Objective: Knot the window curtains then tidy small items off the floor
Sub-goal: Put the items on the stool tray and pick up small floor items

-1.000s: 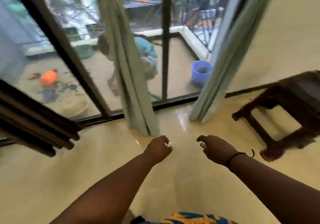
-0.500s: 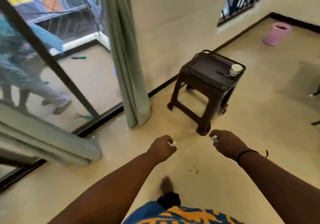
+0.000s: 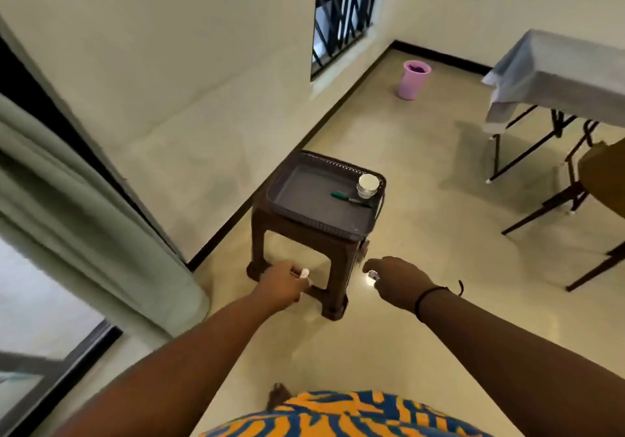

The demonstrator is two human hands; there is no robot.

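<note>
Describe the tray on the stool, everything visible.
The dark grey tray looks like plastic: rectangular, rounded corners, a low perforated lattice rim. It sits level on the brown stool, covering its top. Inside, near the far right corner, stand a small white-lidded container and a green pen lying flat. Neither hand touches it.

A single head-worn camera looks steeply down and forward, close over both outstretched arms, toward the floor (image 3: 406, 318).
</note>
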